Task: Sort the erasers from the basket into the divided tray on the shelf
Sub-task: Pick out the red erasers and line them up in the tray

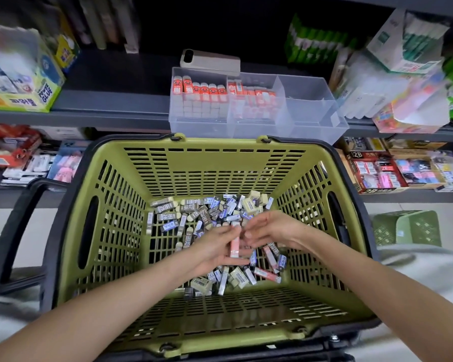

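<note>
Both my hands are down inside the olive-green basket (pixel 110 231), over a heap of loose erasers (pixel 191 212) in grey, blue, cream and pink sleeves. My left hand (pixel 215 250) grips a pink-sleeved eraser (pixel 234 246), holding it upright. Right beside it, my right hand (pixel 270 229) has its fingertips at the top of that eraser, fingers loosely bent; a grip cannot be made out. On the shelf behind the basket stands the clear divided tray (pixel 311 118). Its left and middle compartments hold rows of orange-red erasers (pixel 202 91); the right compartment looks empty.
A beige phone (pixel 209 61) lies behind the tray. Glue boxes (pixel 24 82) stand on the shelf at left and packaged stationery (pixel 403 82) at right. Lower shelves hold more eraser boxes (pixel 377 171). A small green crate (pixel 408 228) sits on the floor at right.
</note>
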